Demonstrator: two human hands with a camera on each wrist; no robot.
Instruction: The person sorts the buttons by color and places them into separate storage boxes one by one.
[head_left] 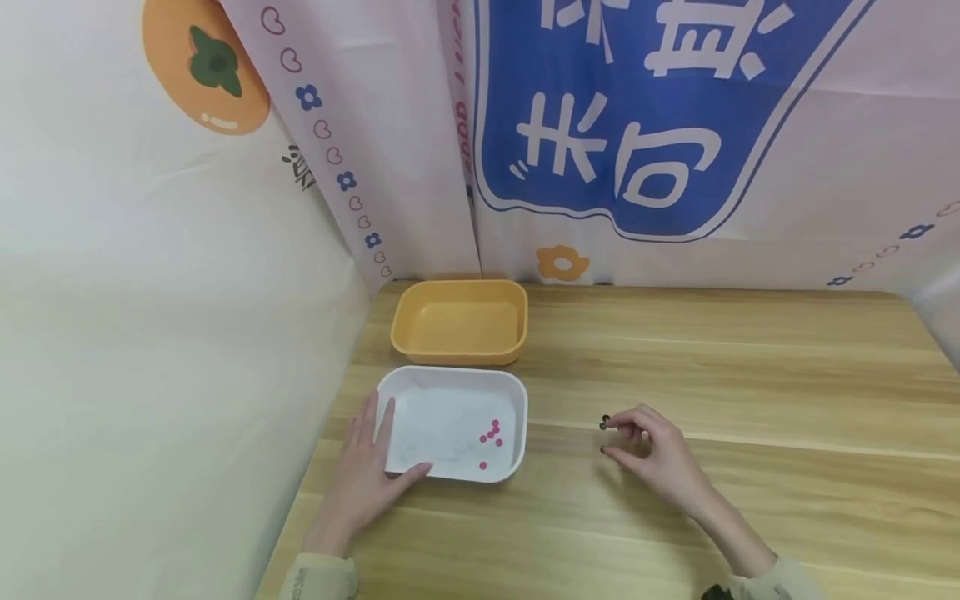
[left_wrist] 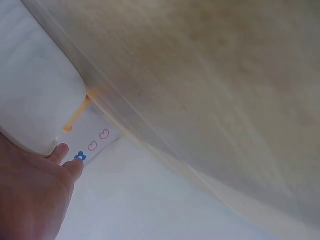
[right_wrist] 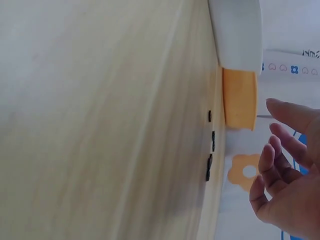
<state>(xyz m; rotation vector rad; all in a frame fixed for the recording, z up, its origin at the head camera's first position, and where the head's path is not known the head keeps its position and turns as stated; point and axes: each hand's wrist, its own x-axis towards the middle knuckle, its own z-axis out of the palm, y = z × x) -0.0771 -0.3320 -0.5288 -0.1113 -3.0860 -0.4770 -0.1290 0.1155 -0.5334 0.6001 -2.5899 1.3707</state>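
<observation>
A white tray (head_left: 448, 425) stands on the wooden table with several small pink round pieces (head_left: 491, 434) lying toward its right side. My left hand (head_left: 362, 479) rests on the tray's left end, fingers spread along the rim and thumb at the near edge. To the right of the tray, a few small dark round pieces (head_left: 603, 426) lie on the table. Over them reaches my right hand (head_left: 660, 458), its thumb and forefinger held apart. The right wrist view shows that hand (right_wrist: 292, 175) with nothing between its fingers, apart from the dark pieces (right_wrist: 213, 141).
Just behind the white tray is a yellow tray (head_left: 461, 329) with nothing visible in it. The wooden table (head_left: 750, 375) stretches off to the right. Printed cloth (head_left: 420, 150) hangs at the back, and a white sheet (head_left: 172, 333) lines the left side.
</observation>
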